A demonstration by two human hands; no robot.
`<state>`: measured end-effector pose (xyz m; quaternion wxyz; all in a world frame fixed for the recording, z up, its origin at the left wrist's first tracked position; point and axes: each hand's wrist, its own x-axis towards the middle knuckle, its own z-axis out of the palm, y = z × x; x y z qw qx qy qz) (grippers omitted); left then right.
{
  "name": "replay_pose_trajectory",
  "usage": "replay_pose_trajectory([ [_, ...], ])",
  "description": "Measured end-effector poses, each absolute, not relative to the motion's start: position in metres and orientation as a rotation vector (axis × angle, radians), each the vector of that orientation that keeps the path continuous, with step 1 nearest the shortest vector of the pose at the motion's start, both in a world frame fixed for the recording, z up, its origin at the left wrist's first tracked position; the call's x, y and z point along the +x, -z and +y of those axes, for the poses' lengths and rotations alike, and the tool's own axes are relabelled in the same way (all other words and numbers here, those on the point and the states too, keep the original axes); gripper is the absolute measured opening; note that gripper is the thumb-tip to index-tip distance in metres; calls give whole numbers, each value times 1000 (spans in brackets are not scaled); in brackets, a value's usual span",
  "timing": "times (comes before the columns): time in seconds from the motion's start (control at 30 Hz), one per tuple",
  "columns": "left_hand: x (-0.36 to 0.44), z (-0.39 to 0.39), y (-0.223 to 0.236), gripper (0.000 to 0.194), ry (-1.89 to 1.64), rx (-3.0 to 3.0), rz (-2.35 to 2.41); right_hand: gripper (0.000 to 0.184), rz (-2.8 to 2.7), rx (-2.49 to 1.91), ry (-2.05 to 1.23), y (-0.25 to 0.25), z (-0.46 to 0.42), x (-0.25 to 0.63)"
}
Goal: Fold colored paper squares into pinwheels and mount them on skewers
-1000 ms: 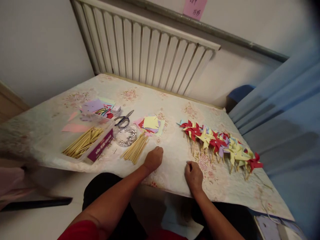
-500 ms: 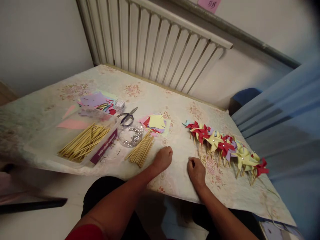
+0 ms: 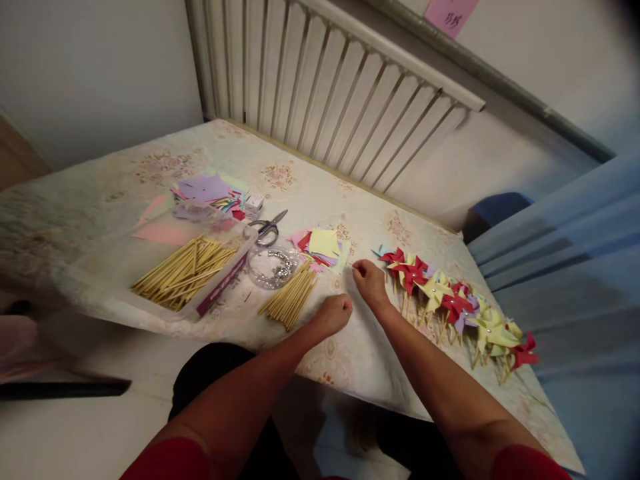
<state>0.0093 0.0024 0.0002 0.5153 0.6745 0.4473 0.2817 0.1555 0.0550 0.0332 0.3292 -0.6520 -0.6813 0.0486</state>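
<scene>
My left hand rests on the cloth as a closed fist, just right of a bundle of thin yellow sticks; no object shows in it. Farther forward is my right hand, its fingers curled and fingertips together, with nothing visible between them. It is between a stack of coloured paper squares, yellow on top, and a row of finished paper pinwheels in red, yellow and purple. A round clear dish of small shiny metal pieces stands left of the sticks.
A clear plastic box holds many more yellow sticks. Behind it lie coloured paper sheets, a small white box and scissors. The floral tablecloth ends near my knees. A radiator and blue curtain border the table.
My right hand has moved forward and left, from the near part of the table to beside the paper squares. My left fist stays near the sticks. The view has shifted slightly.
</scene>
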Motion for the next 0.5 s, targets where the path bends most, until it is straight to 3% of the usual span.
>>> replay_pose_trajectory([
  [0.3,11,8,4,7,-555,1307,1040,36,-2329,-1522,54,-46,105,104],
  [0.5,11,10,10,7,-539,1310,1021,34,-2430,-1593,35,-44,120,89],
])
